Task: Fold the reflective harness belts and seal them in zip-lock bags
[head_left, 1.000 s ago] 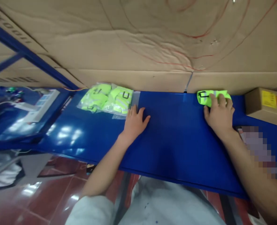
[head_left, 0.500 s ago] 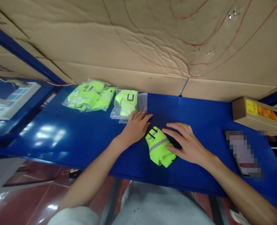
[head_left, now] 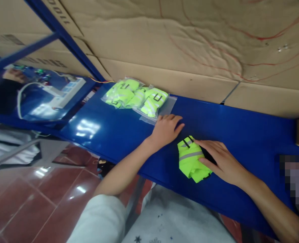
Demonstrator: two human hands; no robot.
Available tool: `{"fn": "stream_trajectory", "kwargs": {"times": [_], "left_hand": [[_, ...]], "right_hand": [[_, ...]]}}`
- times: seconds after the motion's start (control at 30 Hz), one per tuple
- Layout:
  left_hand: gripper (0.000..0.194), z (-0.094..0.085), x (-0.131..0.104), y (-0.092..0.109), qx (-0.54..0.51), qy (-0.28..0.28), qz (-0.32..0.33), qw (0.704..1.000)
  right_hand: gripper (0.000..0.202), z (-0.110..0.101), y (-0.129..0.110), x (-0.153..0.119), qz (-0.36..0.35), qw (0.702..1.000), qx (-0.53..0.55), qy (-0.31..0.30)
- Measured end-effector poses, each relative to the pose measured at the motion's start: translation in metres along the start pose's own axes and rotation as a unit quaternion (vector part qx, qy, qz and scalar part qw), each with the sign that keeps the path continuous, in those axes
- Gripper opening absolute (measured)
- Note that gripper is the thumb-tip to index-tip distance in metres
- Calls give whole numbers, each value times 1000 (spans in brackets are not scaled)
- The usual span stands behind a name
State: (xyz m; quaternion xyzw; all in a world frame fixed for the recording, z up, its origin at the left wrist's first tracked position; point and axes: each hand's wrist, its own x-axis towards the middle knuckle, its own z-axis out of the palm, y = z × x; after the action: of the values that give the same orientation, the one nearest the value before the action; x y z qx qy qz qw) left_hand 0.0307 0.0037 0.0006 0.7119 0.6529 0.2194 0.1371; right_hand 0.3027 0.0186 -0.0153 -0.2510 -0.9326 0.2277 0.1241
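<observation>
Nearby, 2 bagged vests (head_left: 139,98) lie beyond the flat left hand (head_left: 166,130); the open right hand (head_left: 221,162) rests on a folded vest (head_left: 191,160).

A small folded vest (head_left: 191,159) lies on the blue table (head_left: 240,135), close to the front edge. It is bright yellow-green with a grey shiny stripe across it and little black bands near its top. It is folded into a thick, lumpy bundle and lies flat, a bit tilted. A clear plastic bag (head_left: 157,105) lies farther back on the table, near the cardboard wall. It holds another folded yellow-green vest and lies flat, with its open, empty end pointing toward the front.
</observation>
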Motion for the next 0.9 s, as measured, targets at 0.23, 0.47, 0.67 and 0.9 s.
{"fn": "stream_trajectory", "kwargs": {"times": [0.23,0.47,0.67,0.9], "left_hand": [[76,-11,-7,-3,-304,-233,68,921],[32,-47,-2,-13,-347,-220,128,903],[27,-31,-1,-8,-470,-144,49,869],[37,-16,0,1,-438,-247,146,852]], "right_hand": [[45,4,-6,0,4,996,72,61],[66,5,-6,-5,63,981,182,38],[72,9,-4,2,116,922,369,27],[70,20,-7,1,101,947,302,49]]}}
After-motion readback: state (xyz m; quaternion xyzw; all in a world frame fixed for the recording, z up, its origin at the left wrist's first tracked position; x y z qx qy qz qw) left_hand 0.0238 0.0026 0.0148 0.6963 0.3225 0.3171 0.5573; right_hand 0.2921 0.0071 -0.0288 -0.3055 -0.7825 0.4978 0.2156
